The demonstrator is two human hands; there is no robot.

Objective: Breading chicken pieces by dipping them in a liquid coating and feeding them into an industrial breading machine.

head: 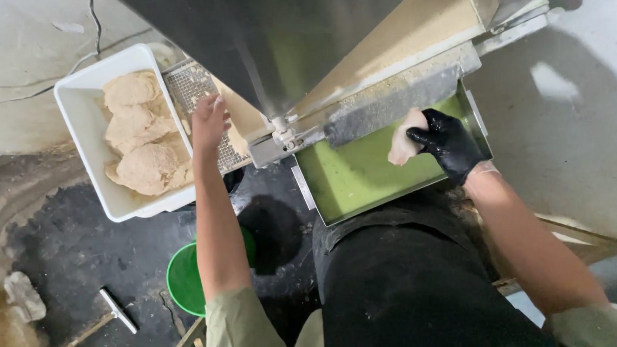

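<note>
Head view: the gloved right hand point(450, 142) grips a pale raw cutlet point(404, 137) over the green batter tray point(354, 178), its long axis roughly upright. Farther left, the bare left hand point(209, 122), fingers loosely spread, rests on the mesh conveyor point(190, 85) beside the white tub point(80, 111) of breaded cutlets point(141, 133).

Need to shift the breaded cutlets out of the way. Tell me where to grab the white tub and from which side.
Take the white tub by the rims of its two long sides, both hands, reaching from the near short end. The far corner sits by the machine's mesh belt and the left hand is there, so that side looks crowded.
</note>
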